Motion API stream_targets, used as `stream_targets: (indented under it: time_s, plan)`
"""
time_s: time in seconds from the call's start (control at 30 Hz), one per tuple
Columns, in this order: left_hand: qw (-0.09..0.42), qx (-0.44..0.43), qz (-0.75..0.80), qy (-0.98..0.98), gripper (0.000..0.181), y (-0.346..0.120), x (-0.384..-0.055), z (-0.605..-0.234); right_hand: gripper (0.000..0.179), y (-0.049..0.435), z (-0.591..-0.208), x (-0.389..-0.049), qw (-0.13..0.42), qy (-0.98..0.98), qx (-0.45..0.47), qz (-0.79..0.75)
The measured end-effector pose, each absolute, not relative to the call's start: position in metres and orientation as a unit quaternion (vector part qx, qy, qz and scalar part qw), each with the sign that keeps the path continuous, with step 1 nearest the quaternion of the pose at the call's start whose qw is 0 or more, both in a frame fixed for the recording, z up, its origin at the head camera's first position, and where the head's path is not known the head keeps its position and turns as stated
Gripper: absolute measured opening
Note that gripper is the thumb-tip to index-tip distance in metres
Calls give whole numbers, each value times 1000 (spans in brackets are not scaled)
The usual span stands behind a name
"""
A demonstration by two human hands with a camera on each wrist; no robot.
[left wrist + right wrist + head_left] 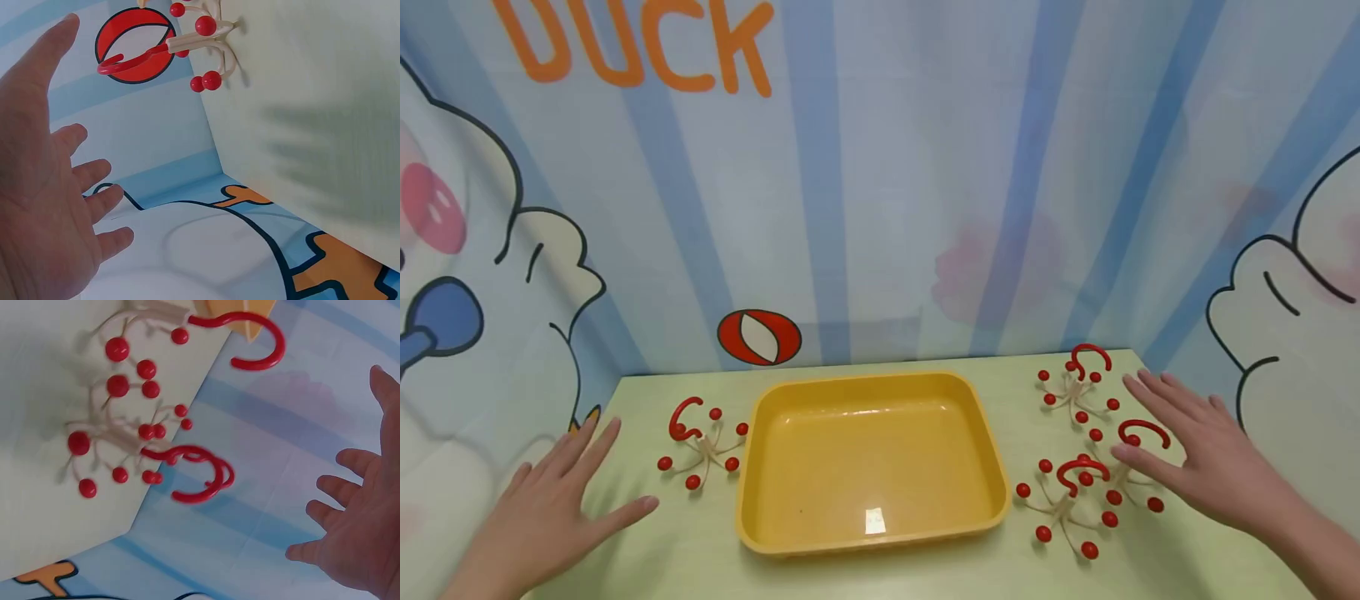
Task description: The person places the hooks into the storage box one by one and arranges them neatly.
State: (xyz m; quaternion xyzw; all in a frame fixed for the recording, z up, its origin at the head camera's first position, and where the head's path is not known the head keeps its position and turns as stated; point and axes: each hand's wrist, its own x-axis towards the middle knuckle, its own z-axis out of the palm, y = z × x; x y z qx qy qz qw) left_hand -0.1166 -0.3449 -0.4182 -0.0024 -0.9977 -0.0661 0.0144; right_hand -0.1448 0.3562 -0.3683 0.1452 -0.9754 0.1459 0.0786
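My left hand [553, 504] is held with fingers spread above the left side of the table, holding nothing. To its right stands one scalp massager [706, 450], with a red hooked handle, cream body and several thin legs tipped with red balls. In the left wrist view this massager [187, 42] lies beyond the thumb. On the right, my right hand [1213, 467] hovers with spread fingers and holds nothing. Three similar massagers stand there: one at the back [1076, 387], one in front [1063, 506], and one [1122, 475] nearest the thumb, partly overlapped by its neighbour.
A shallow yellow tray [865, 454] sits mid-table with nothing in it, between the massagers. The pale green table [880, 579] meets a striped cloth backdrop [887, 208] with cartoon prints at the back and sides.
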Motion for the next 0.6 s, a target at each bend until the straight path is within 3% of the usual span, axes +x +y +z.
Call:
stream_targets:
  time_s: [0.3, 0.6]
  plan:
    - [61, -41, -94, -993, 121, -342, -121, -406, 88, 311, -353, -141, 23, -958, 163, 236]
    - [30, -24, -106, -994, 122, -335, -132, -397, 75, 273, -369, -135, -39, -922, 166, 347]
